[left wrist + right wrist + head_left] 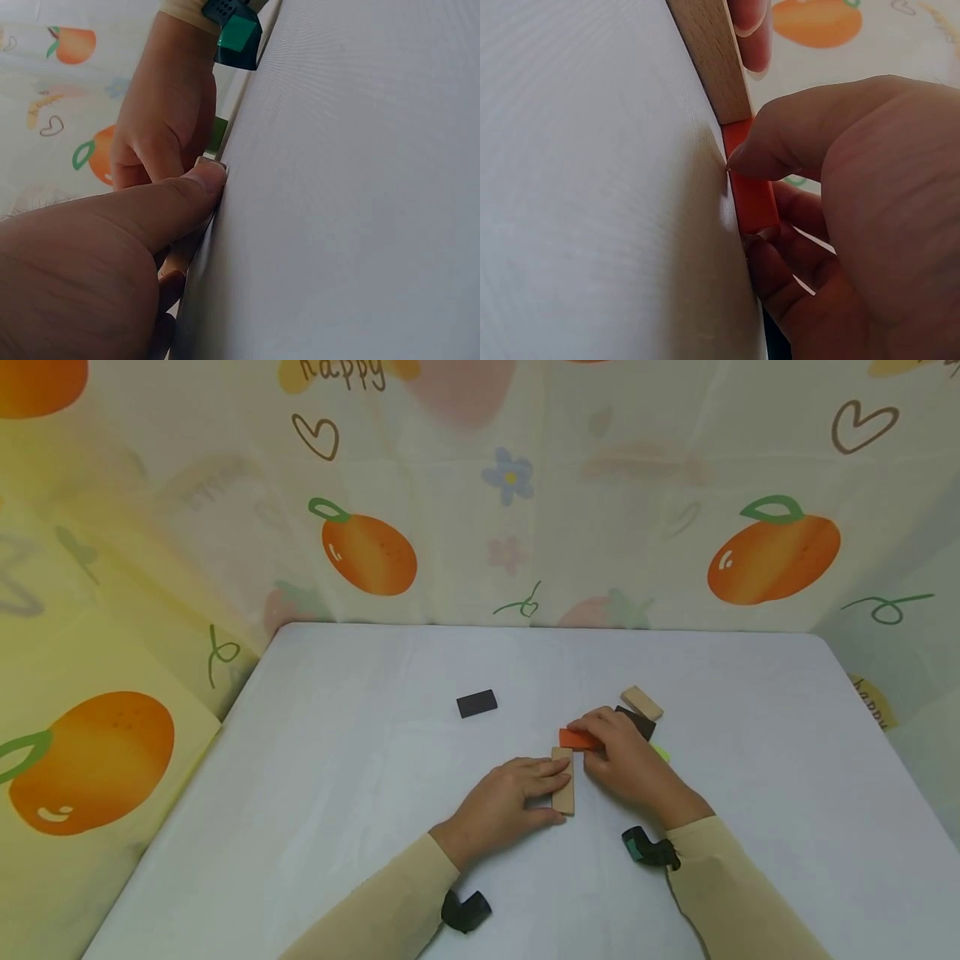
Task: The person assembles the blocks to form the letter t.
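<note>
A plain wooden block (563, 800) lies flat on the white table, its long side running away from me. My left hand (506, 802) holds it, thumb at the near end and fingers over its top and far part. Just beyond its far end is an orange block (573, 739), set crosswise, which my right hand (626, 764) pinches between thumb and fingers. In the right wrist view the wooden block (709, 60) meets the orange block (754, 201) at a corner. My right hand partly covers the orange block in the head view.
Behind my right hand lie a black block (637, 724), a second wooden block (642, 702) and a partly hidden yellow-green piece (661, 752). Another black block (477, 703) sits apart, farther left. A fruit-printed cloth (450, 543) hangs along the table's far edge.
</note>
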Available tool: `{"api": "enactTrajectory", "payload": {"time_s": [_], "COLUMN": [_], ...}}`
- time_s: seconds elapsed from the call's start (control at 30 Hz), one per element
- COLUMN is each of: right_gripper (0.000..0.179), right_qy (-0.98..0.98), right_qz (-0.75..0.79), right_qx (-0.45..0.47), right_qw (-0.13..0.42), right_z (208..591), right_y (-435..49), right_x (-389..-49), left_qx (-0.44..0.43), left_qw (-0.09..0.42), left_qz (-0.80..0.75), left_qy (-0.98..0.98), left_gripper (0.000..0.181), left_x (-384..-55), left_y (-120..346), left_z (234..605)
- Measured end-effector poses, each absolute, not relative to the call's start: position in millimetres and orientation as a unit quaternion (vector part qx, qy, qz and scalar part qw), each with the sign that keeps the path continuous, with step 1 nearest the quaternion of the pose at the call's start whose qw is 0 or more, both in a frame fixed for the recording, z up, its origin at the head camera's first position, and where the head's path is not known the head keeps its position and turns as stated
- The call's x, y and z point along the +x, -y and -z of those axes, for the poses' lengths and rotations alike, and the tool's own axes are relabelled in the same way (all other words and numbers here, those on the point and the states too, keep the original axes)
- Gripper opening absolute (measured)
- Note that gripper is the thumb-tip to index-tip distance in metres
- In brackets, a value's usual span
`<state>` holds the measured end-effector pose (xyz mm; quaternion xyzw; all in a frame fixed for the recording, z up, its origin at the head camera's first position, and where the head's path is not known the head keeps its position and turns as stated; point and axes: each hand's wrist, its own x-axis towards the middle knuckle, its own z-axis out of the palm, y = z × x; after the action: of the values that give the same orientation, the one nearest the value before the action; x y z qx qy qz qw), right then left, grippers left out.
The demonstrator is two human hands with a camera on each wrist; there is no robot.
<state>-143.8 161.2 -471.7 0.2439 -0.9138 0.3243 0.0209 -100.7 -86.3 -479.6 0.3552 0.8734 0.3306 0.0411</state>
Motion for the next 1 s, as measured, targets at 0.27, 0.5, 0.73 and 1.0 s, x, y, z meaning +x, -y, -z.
{"api": "enactTrajectory", "payload": {"time_s": [0.27, 0.5, 0.73, 1.0], "right_gripper": [0.039, 0.041, 0.041, 0.040], "right_qy": [0.913, 0.913, 0.911, 0.907], "right_qz": [-0.323, -0.321, -0.321, -0.327], "right_qx": [0.248, 0.250, 0.257, 0.262], "right_qw": [0.020, 0.017, 0.021, 0.031], "right_z": [471.6, 471.9, 473.1, 472.6], "right_y": [-161.4, -162.9, -163.0, -163.2], "right_x": [-144.5, -144.2, -145.7, -144.6], "left_qx": [0.359, 0.359, 0.359, 0.356], "left_qw": [0.039, 0.040, 0.038, 0.040], "left_qz": [-0.330, -0.333, -0.325, -0.331], "left_qy": [-0.872, -0.871, -0.874, -0.873], "left_gripper": [0.060, 0.059, 0.059, 0.068], "left_x": [-101.5, -101.5, -101.5, -100.1], "left_y": [86.6, 86.7, 86.2, 86.6], "left_z": [480.9, 479.8, 480.4, 478.4]}}
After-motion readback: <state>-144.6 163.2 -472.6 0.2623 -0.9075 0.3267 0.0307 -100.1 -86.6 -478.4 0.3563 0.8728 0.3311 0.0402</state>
